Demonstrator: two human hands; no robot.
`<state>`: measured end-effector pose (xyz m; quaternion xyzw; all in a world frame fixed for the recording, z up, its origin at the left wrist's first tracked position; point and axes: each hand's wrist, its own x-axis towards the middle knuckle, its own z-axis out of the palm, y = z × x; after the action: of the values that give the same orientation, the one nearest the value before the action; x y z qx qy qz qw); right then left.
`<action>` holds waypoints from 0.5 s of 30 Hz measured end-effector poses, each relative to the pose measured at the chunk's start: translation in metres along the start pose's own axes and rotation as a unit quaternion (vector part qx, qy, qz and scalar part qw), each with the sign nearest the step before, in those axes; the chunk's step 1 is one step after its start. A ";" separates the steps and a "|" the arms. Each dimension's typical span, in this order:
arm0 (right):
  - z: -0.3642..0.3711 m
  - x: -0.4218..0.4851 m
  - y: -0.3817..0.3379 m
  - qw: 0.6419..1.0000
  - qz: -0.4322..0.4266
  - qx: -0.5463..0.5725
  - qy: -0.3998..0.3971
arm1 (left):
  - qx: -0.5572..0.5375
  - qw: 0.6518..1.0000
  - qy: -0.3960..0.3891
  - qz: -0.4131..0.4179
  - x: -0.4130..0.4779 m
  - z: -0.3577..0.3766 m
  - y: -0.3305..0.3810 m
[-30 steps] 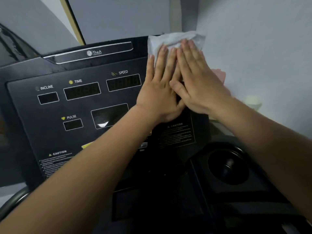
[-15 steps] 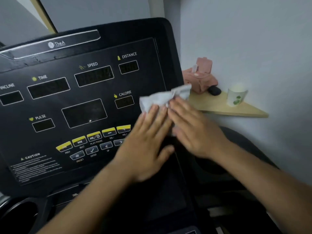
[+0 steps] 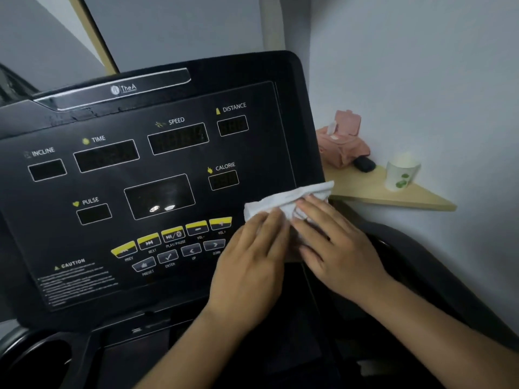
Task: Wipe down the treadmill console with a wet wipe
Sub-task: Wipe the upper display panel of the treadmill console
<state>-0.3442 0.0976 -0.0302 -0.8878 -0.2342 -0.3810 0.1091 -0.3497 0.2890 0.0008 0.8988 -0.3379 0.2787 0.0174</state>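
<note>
Here, the left hand (image 3: 250, 265) and right hand (image 3: 337, 248), side by side with fingers straight, press a crumpled white wipe (image 3: 289, 199), lying under and just beyond their fingertips, against the treadmill console (image 3: 140, 178).

Only two hands and forearms of the person show. The left hand (image 3: 250, 265) and the right hand (image 3: 337, 242) are bare. The left forearm (image 3: 196, 352) and the right forearm (image 3: 435, 332) are bare too, uncovered down to the view's lower edge. The fingernails look short; blur hides finer detail.
</note>
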 end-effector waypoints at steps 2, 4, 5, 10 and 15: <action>-0.004 0.019 0.006 1.000 0.008 0.002 -0.021 | 0.026 0.999 0.015 0.012 0.018 0.001 -0.012; -0.009 0.048 0.013 0.998 0.020 -0.027 -0.050 | 0.057 0.998 0.024 0.013 0.045 -0.003 -0.030; -0.011 0.066 0.017 0.996 0.029 -0.051 -0.060 | 0.075 0.997 0.026 0.012 0.061 -0.008 -0.039; -0.027 0.149 0.034 0.982 0.085 -0.134 -0.101 | 0.160 0.987 -0.006 -0.033 0.130 -0.046 -0.073; -0.019 0.113 0.016 0.977 0.088 -0.157 -0.112 | 0.158 0.987 0.004 -0.042 0.092 -0.030 -0.059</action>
<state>-0.2802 0.1139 0.0655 -0.9479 -0.1034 -0.3003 -0.0259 -0.2717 0.2864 0.0826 0.9025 -0.2514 0.3314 -0.1116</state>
